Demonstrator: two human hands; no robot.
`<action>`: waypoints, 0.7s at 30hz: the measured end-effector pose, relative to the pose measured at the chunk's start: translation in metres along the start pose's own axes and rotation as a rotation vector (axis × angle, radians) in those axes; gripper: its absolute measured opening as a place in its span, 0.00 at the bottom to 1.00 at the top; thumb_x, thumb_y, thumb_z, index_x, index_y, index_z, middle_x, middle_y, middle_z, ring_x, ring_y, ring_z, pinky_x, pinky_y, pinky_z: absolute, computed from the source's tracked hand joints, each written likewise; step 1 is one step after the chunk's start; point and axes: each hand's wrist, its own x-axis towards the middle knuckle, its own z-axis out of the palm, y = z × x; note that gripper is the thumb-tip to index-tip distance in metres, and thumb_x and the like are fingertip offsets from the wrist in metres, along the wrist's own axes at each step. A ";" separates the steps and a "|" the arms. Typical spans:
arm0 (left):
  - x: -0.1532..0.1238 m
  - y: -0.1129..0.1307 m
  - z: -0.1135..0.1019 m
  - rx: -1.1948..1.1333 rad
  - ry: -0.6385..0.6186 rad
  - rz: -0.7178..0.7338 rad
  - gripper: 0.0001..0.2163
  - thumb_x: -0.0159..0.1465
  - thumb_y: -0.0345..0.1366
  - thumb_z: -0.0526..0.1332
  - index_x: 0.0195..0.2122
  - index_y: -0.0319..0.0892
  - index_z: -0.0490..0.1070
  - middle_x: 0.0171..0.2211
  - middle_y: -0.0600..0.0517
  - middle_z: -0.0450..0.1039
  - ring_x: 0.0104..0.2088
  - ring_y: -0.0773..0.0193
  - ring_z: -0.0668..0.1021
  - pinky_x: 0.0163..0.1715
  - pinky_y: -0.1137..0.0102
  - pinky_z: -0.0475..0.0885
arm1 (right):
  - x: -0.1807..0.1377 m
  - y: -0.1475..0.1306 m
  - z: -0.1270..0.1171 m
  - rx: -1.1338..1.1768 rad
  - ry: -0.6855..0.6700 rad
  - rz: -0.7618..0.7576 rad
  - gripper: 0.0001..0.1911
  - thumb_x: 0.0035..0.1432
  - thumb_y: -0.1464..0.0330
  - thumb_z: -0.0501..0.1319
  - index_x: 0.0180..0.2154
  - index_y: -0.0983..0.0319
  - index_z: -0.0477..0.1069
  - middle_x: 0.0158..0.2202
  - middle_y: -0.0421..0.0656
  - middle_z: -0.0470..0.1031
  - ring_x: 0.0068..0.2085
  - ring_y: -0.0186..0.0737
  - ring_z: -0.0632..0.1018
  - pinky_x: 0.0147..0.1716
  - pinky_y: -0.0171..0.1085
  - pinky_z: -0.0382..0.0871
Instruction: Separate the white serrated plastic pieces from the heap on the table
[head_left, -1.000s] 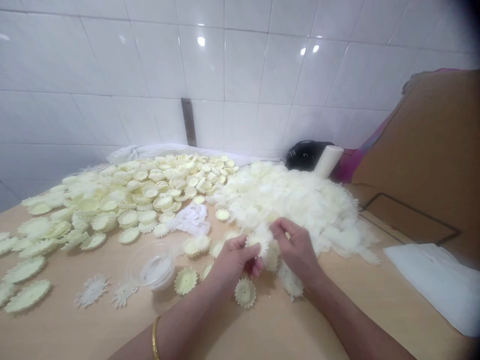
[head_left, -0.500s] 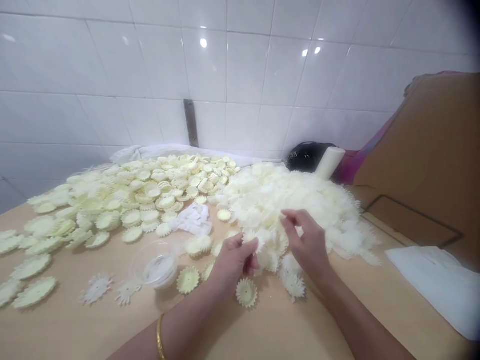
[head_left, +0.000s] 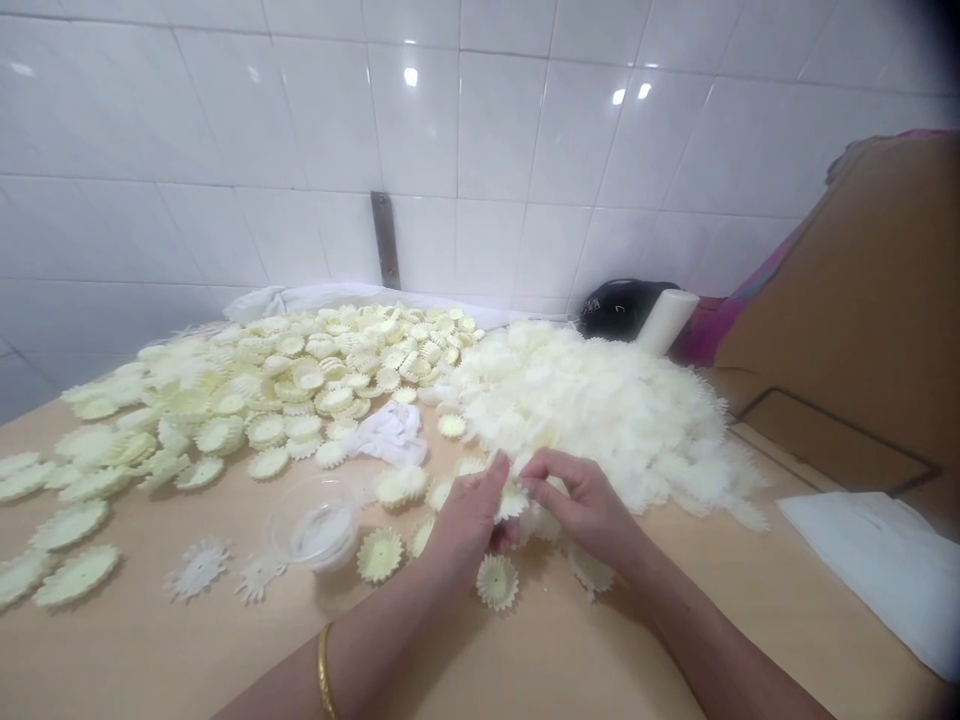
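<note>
My left hand [head_left: 466, 512] is closed on a pale, tooth-edged flower cutout [head_left: 511, 502], held between thumb and fingers. My right hand [head_left: 589, 505] is pinched at the upper right side of that cutout, its fingertips close to my left thumb; what lies in the pinch is too small to make out. Below the hands, a round toothed cutout [head_left: 497, 582] lies flat on the table, and another cutout [head_left: 379, 555] lies left of my left wrist. A white frilly piece [head_left: 591, 572] is partly hidden under my right hand. Behind both hands spreads a heap of thin white frilly pieces [head_left: 585, 390].
Stacked yellowish cutouts [head_left: 307, 375] cover the table's left and back. A clear plastic tub [head_left: 324, 535] holding something white stands left, near a crumpled white cloth [head_left: 388, 435]. At right are a cardboard box [head_left: 855, 320], a white sheet [head_left: 877, 560] and a white roll [head_left: 666, 322].
My right hand has moved left and down from above the white heap to the cutout in my left hand. My left thumb has lifted and now points upward.
</note>
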 end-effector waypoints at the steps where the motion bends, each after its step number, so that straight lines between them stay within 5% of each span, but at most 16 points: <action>1: 0.000 0.001 0.001 0.002 0.011 -0.013 0.22 0.49 0.58 0.55 0.21 0.39 0.63 0.11 0.55 0.61 0.11 0.74 0.61 0.13 0.76 0.50 | 0.000 0.000 0.000 0.001 0.011 0.012 0.10 0.55 0.68 0.53 0.24 0.63 0.64 0.23 0.39 0.65 0.27 0.33 0.68 0.30 0.34 0.63; 6: 0.000 0.000 0.000 0.015 -0.034 0.019 0.23 0.50 0.57 0.54 0.19 0.39 0.63 0.12 0.55 0.62 0.12 0.73 0.63 0.14 0.76 0.53 | -0.002 0.000 0.000 0.047 0.000 0.003 0.12 0.58 0.66 0.50 0.25 0.63 0.64 0.23 0.38 0.65 0.27 0.32 0.68 0.29 0.33 0.62; 12: 0.004 -0.007 -0.006 -0.004 -0.090 0.068 0.22 0.50 0.56 0.55 0.19 0.38 0.63 0.13 0.55 0.62 0.13 0.74 0.63 0.15 0.76 0.54 | -0.002 -0.001 0.001 -0.029 -0.032 -0.029 0.08 0.51 0.65 0.59 0.25 0.62 0.63 0.25 0.38 0.65 0.29 0.33 0.68 0.31 0.33 0.62; 21: 0.001 0.000 -0.003 -0.034 -0.141 0.019 0.15 0.50 0.45 0.62 0.30 0.38 0.67 0.18 0.53 0.68 0.17 0.72 0.68 0.19 0.76 0.60 | -0.001 0.004 0.001 -0.114 0.166 0.000 0.12 0.57 0.67 0.51 0.22 0.62 0.60 0.22 0.38 0.62 0.25 0.32 0.65 0.26 0.32 0.60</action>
